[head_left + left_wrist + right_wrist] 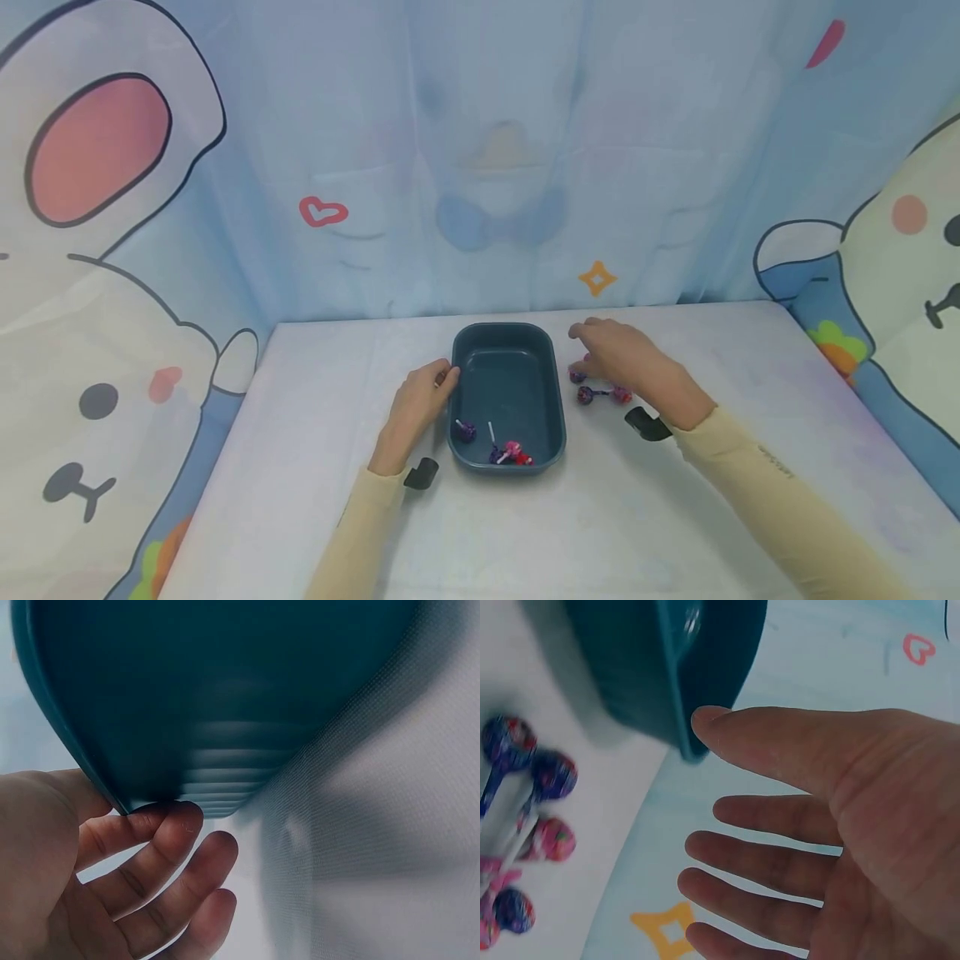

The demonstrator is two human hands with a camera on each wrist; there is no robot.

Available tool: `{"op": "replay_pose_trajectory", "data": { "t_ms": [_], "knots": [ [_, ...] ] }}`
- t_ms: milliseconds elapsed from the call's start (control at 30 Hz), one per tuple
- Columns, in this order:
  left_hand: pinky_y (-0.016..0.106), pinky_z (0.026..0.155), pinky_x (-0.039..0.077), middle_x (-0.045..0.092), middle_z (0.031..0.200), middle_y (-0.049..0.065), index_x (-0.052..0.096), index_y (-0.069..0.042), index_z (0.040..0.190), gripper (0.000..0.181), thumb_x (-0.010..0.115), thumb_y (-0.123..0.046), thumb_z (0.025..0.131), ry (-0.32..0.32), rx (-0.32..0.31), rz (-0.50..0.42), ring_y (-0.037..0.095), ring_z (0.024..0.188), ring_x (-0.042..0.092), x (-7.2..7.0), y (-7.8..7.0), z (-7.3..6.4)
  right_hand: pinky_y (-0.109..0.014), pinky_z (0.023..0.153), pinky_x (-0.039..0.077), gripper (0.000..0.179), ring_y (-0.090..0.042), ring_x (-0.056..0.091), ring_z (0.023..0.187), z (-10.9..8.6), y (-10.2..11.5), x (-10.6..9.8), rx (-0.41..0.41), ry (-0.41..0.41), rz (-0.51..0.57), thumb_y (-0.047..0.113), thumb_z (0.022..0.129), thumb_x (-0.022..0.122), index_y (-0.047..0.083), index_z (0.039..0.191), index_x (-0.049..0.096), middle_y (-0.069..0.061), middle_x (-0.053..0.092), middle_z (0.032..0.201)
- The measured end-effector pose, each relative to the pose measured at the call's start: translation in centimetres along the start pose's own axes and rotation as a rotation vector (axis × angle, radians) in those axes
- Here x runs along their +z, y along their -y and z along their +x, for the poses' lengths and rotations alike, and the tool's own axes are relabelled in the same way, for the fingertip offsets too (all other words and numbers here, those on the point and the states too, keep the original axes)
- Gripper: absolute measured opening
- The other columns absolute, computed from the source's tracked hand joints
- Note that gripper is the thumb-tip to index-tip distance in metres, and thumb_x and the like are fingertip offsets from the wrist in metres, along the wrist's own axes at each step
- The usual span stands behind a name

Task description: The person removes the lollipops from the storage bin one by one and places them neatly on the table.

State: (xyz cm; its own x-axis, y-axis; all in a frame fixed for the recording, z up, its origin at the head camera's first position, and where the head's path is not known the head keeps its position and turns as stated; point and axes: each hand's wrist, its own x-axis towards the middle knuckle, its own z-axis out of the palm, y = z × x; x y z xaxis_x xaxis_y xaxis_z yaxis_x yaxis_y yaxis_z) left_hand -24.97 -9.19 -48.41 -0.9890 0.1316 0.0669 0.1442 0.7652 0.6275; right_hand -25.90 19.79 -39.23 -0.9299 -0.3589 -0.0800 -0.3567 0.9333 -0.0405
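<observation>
A dark teal plastic bin (510, 379) stands on the table, with several wrapped lollipops (513, 450) at its near end; one purple lollipop (467, 432) lies apart at the left. My left hand (415, 410) pinches the bin's left rim, thumb over the edge and fingertips (184, 817) against the outer wall. To the right of the bin, my right hand (630, 358) hovers with fingers spread and holds nothing. Under and beside it lie several more lollipops (553, 775), purple and pink, partly hidden by the hand in the head view.
A white cloth (510, 542) covers the table. Behind it hangs a pale blue curtain (375, 150) printed with cartoon animals. Black wrist straps (422, 473) show at both sleeves.
</observation>
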Motion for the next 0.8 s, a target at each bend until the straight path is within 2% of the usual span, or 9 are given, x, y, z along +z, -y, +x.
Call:
{"op": "replay_pose_trajectory", "data": {
  "t_ms": [200,500,667,800],
  "knots": [
    [0.026,0.052,0.039,0.055,0.069,-0.003,0.054,-0.019,0.080,0.027,0.043,-0.039,0.095,0.000,0.002,-0.008,0.012,0.059,0.049,0.0,-0.1,-0.1,-0.045,0.082,0.047,0.053,-0.028,0.059,0.098,0.2,2.1,0.0,-0.070,0.003,-0.010,0.032,0.078,0.072,0.005,0.120,0.055,-0.013,0.060,0.111],
    [0.025,0.053,0.041,0.057,0.072,-0.003,0.055,-0.019,0.083,0.027,0.043,-0.040,0.095,0.014,-0.012,0.004,0.012,0.060,0.052,-0.1,-0.3,0.0,-0.042,0.080,0.049,0.053,-0.026,0.059,0.097,0.1,4.7,1.3,-0.128,0.073,-0.060,0.034,0.079,0.071,0.007,0.121,0.055,-0.011,0.060,0.110],
    [0.025,0.053,0.040,0.058,0.072,-0.004,0.055,-0.019,0.082,0.028,0.043,-0.041,0.095,0.007,-0.012,0.021,0.011,0.061,0.051,-0.1,-0.3,0.0,-0.043,0.077,0.049,0.049,-0.026,0.058,0.094,-0.4,5.7,1.9,-0.170,0.055,-0.123,0.035,0.077,0.072,0.010,0.117,0.057,-0.008,0.061,0.106],
    [0.025,0.053,0.040,0.057,0.071,-0.004,0.055,-0.019,0.082,0.027,0.044,-0.040,0.095,0.001,-0.007,0.021,0.011,0.060,0.051,-0.2,-0.2,0.0,-0.041,0.078,0.049,0.047,-0.024,0.059,0.091,-0.8,6.5,2.3,-0.230,0.044,-0.096,0.033,0.077,0.072,0.009,0.115,0.059,-0.008,0.062,0.104]
  ]
}}
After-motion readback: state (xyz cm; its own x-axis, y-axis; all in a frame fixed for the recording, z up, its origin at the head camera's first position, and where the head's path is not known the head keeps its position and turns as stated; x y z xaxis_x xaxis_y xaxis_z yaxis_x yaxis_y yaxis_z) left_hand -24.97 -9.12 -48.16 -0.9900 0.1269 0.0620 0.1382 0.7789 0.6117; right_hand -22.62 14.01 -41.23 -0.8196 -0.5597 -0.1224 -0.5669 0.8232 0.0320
